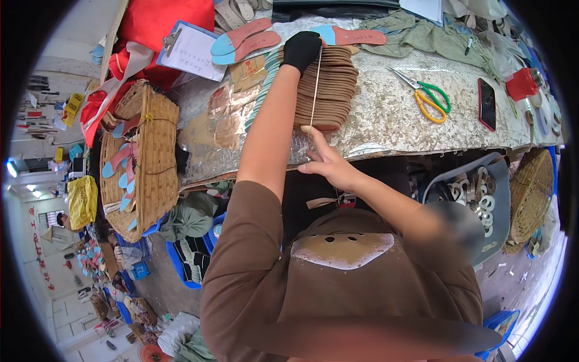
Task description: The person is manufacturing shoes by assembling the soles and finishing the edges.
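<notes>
A tight row of brown insoles [332, 90] stands on the worn silver tabletop, with a thin pale cord [316, 87] running taut across it from far to near. My left hand [300, 50], in a black glove, is closed at the far end of the row, where the cord meets it; its fingertips are partly hidden. My bare right hand [327, 163] is at the near end. One of its fingertips presses the cord against the edge of the row, while the thumb sits apart. Pale green insoles [263, 90] line the left side, partly behind my left arm.
Printed pink-and-blue insoles [247, 47] and a clipboard [192, 51] lie at the far left. Scissors [427, 96], a phone [487, 104] and a red container [523, 84] are to the right. A wicker basket [158, 163] stands left; a grey bin [500, 181] holds rolls.
</notes>
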### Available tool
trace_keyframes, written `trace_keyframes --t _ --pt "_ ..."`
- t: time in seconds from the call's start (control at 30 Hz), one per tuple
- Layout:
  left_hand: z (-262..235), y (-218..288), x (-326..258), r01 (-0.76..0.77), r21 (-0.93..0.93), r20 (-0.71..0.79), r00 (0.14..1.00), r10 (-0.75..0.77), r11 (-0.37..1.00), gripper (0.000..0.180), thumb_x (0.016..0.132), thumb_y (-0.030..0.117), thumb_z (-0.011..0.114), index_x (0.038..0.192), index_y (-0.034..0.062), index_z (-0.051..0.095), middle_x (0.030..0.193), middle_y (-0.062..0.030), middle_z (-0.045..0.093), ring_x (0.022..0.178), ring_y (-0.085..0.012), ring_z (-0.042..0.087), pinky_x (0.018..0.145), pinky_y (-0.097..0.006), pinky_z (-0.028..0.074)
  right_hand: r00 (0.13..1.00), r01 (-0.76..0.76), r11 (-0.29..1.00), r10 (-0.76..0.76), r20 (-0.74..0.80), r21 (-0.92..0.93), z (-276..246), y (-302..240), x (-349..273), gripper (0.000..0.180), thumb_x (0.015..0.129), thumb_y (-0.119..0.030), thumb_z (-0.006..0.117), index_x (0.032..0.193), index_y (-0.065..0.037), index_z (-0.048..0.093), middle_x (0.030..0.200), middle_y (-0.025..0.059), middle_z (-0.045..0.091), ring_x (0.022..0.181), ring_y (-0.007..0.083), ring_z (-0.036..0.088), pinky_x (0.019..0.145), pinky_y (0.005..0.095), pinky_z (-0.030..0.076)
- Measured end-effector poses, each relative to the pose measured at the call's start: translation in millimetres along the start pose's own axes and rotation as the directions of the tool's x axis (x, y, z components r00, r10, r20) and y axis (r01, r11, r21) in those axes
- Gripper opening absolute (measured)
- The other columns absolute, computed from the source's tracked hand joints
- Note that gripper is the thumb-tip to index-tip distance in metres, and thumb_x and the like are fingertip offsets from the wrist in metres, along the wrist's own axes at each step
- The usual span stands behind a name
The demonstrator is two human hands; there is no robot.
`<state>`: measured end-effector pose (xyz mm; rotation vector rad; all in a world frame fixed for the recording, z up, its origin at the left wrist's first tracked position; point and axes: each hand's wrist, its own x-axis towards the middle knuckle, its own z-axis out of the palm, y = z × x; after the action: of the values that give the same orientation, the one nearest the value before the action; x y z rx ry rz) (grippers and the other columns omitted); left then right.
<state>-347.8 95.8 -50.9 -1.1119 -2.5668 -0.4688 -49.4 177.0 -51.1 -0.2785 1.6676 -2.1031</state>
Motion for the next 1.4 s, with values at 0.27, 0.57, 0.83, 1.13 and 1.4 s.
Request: trace_keyframes --t 0.27,0.57,0.83,1.13,1.4 --pt "-20 -22 3 0.308 -0.316 0.028 0.949 -0.315 0.897 0.026 0.082 0.027 0.059 0.09 0.0113 0.079 0.095 -0.0161 0.074 0.089 -0.0346 0.069 0.083 -0.043 0.053 0.987 0.105 0.984 -0.085 -0.136 0.145 8 11 14 0.094 0.086 -0.024 0.074 0.156 -0.004 0.014 0.162 0.0194 0.014 0.151 0.0311 0.022 0.121 0.0472 0.023" --pt "-46 -66 -25 0.397 -0.302 0.113 0.918 -0.381 0.867 0.028 0.078 0.037 0.074 0.085 0.0103 0.08 0.081 -0.0123 0.074 0.075 -0.0291 0.071 0.074 -0.038 0.054 0.98 0.0 0.978 -0.042 0.197 0.211 54 10 10 0.061 0.093 -0.022 0.068 0.143 0.002 0.044 0.145 0.0183 0.048 0.138 0.0251 0.044 0.114 0.0389 0.034" --pt "-141 -51 -125 0.283 -0.361 0.336 0.928 -0.16 0.889 0.104 0.073 0.05 0.085 0.154 0.0094 0.034 0.153 -0.016 0.042 0.142 -0.0263 0.037 0.115 -0.039 0.031 0.889 0.457 0.841 -0.443 0.113 -0.289 -13 -73 23 0.019 0.09 -0.019 0.072 0.102 -0.004 0.07 0.101 0.0098 0.07 0.099 0.0209 0.067 0.089 0.0346 0.052" --pt "-95 43 -213 0.36 -0.506 0.173 0.933 -0.317 0.784 0.141 0.058 0.048 0.094 0.163 0.0121 0.006 0.167 -0.0242 0.0 0.155 -0.0386 -0.005 0.123 -0.049 0.009 0.801 0.135 0.335 -0.591 -0.096 -0.932 -146 -29 190 0.074 0.1 -0.063 0.041 0.149 -0.008 0.042 0.16 0.0162 0.033 0.149 0.0311 0.027 0.121 0.0473 0.019" --pt "-83 71 -223 0.351 -0.248 0.011 0.933 -0.359 0.903 0.141 0.063 0.048 0.092 0.161 0.0077 0.0 0.162 -0.0351 -0.008 0.152 -0.0475 -0.005 0.122 -0.052 0.014 0.745 0.079 -0.267 -0.624 0.235 -0.961 -90 -101 170 0.086 0.095 -0.073 0.037 0.153 -0.009 0.039 0.164 0.0144 0.027 0.153 0.0292 0.019 0.125 0.0502 0.01"
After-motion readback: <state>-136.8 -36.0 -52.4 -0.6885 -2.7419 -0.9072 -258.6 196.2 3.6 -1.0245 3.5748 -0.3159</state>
